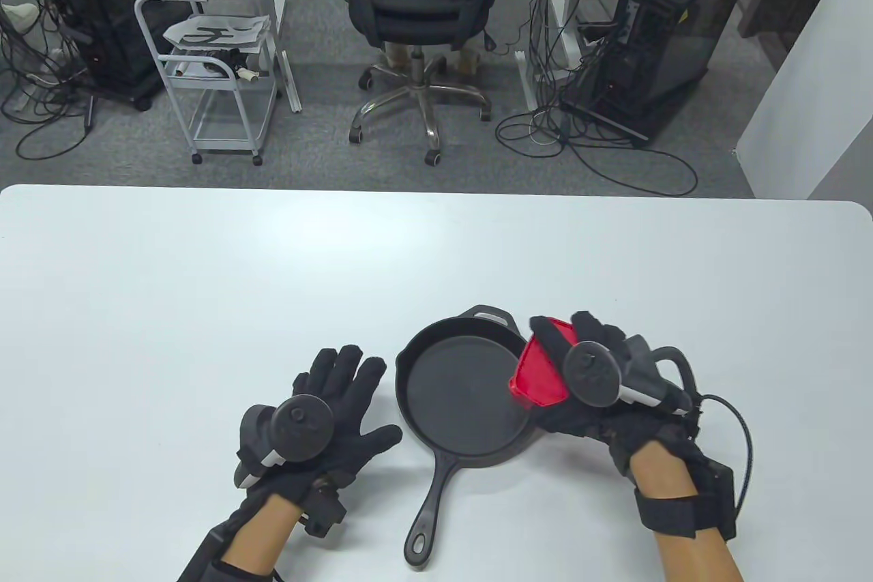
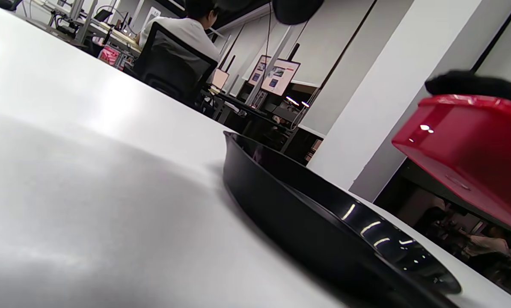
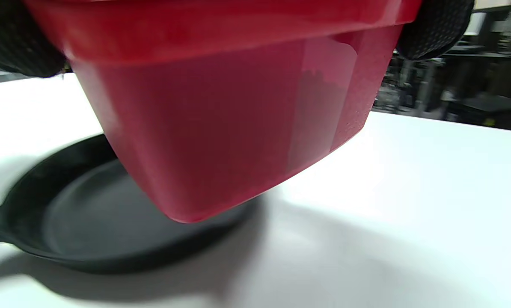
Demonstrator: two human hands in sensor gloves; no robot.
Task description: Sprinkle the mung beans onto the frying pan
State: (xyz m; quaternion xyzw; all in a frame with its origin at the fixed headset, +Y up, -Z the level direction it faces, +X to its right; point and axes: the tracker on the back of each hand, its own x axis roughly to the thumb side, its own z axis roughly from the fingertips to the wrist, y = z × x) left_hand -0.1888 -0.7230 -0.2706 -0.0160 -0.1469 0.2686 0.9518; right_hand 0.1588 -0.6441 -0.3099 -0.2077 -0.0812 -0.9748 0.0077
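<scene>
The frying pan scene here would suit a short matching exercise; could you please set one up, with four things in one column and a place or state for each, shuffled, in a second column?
Things:
1. frying pan
2. red container
3. left hand
4. right hand

Places or states:
A. flat on the white table, fingers spread, holding nothing
B. held tilted in the air above the pan's right rim
C. on the table between the hands, no beans visible in it
D. grips the container

Pairs: 1-C, 2-B, 3-A, 4-D
</scene>
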